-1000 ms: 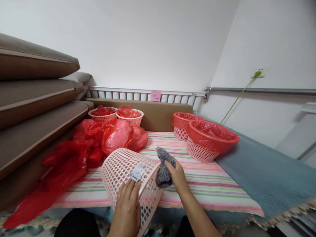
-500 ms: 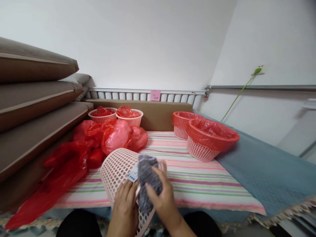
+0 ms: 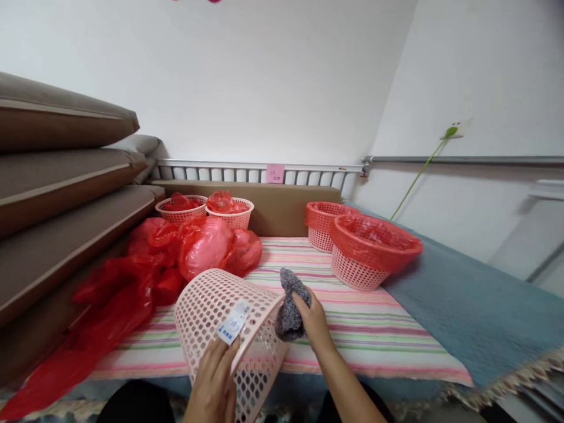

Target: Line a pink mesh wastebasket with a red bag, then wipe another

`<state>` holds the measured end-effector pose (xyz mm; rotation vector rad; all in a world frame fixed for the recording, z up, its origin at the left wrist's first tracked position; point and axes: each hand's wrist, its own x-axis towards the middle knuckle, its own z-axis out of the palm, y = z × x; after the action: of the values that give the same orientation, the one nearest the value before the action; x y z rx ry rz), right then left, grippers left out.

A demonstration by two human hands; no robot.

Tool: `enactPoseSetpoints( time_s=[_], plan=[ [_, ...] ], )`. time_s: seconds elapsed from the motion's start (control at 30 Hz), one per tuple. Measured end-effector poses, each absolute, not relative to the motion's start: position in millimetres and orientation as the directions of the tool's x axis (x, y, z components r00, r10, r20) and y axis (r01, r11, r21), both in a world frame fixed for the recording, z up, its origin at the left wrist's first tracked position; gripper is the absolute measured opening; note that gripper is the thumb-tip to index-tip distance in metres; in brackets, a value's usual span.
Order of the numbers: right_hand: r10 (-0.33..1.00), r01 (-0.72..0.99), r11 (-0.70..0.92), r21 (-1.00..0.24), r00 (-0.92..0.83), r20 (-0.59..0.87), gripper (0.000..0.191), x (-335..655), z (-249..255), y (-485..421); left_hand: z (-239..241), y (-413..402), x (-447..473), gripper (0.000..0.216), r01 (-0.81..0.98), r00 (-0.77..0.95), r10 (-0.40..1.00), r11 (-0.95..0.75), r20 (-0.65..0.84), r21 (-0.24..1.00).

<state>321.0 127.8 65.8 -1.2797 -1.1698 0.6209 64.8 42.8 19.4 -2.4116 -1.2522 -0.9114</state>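
A pale pink perforated plastic basket [image 3: 220,311] lies tilted on its side near the front of the striped cloth, with a white and blue label on its wall. My left hand [image 3: 215,382] grips the basket's side just below that label. My right hand [image 3: 315,320] is closed on a grey fuzzy cloth [image 3: 291,302], held against the basket's right rim.
Red plastic bags [image 3: 194,247] are piled to the left, trailing toward the front corner. Two pink baskets with red bags [image 3: 205,208] stand at the back left; two red-lined baskets [image 3: 370,247] at the back right. Brown cushions [image 3: 57,194] stack up at left. A blue blanket [image 3: 476,311] covers the right.
My right hand swept the grey cloth across the basket's side and has come back to its right rim. The left hand kept its hold on the basket.
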Motion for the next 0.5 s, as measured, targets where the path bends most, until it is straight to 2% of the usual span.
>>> enactPoseSetpoints(
  time_s=[0.13,0.3,0.43,0.5],
  plan=[
    [0.876,0.273,0.271,-0.923,0.328,0.354,0.044,324.6,65.8,122.6,22.2,40.6,58.5,0.064,0.819,0.377,0.613,-0.571,0.694,0.06],
    [0.892,0.208,0.362,-0.909,0.204,0.402,0.044,307.6,82.9,107.2,42.6,38.8,56.1,0.062,0.817,0.301,0.61,-0.561,0.733,0.132],
    [0.874,0.204,0.389,-0.898,0.225,0.43,0.042,306.5,82.2,107.5,62.5,32.7,63.0,0.071,0.785,0.131,0.587,-0.554,0.799,0.278],
    [0.871,0.214,0.393,-0.894,0.225,0.436,0.042,308.4,78.4,108.9,75.6,32.1,69.8,0.077,0.791,0.089,0.541,-0.549,0.836,0.27]
  ],
)
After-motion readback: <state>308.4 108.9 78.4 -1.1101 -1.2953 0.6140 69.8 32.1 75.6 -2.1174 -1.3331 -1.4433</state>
